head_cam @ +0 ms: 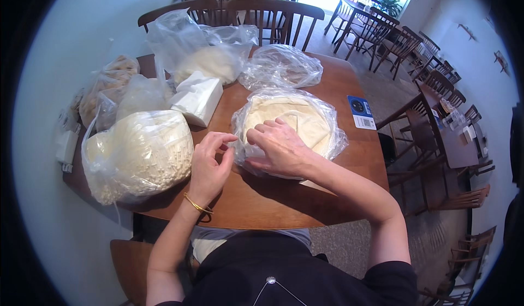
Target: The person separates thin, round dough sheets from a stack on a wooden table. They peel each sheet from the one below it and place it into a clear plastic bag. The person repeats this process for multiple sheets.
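On the wooden table before me is a clear plastic bag [339, 136] with its mouth spread wide. Inside are pale cream folded sheets [282, 106], perhaps tofu skin. My right hand [282, 148] reaches over the near left part of the sheets with its fingers curled down; the fingertips are hidden, so I cannot tell whether they pinch anything. Just left of the bag's rim is my left hand [213, 160], thumb and fingers bent and apart, with nothing visible between them. Left of that hand lies a full, knotted clear bag of enoki mushrooms [143, 154].
A white tissue pack [198, 99] sits behind the enoki. Further back are a bag with a pale mass [208, 64], a crumpled clear bag [282, 66] and a bag of brownish food [108, 85]. A blue-and-white printed card [362, 112] lies by the table's right edge. Wooden chairs [274, 9] stand beyond.
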A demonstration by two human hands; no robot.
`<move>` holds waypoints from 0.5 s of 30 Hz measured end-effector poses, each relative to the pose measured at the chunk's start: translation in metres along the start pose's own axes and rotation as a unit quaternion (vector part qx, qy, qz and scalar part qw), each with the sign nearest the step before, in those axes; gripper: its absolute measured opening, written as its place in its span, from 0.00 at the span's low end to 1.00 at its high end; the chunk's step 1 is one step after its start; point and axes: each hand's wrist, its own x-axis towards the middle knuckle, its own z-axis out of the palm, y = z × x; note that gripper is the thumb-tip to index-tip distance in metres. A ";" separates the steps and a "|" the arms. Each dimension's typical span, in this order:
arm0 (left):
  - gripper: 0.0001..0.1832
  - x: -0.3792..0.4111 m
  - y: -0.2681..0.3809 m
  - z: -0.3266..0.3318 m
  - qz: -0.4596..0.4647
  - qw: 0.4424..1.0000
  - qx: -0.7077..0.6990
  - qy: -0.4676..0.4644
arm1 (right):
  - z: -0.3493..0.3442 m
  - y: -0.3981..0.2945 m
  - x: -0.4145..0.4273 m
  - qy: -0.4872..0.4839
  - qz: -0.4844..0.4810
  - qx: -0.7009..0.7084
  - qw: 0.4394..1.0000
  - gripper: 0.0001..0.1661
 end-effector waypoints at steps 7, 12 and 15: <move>0.10 0.000 -0.001 -0.002 -0.009 1.000 -0.003 0.005 | -0.011 0.011 -0.007 0.086 0.195 0.178 0.961 0.09; 0.11 0.007 0.015 0.009 0.022 0.999 0.016 -0.017 | -0.034 0.051 -0.050 0.134 0.291 0.164 0.933 0.09; 0.11 0.016 0.023 0.019 0.089 0.993 0.058 -0.052 | -0.041 0.064 -0.073 0.138 0.323 0.121 0.929 0.09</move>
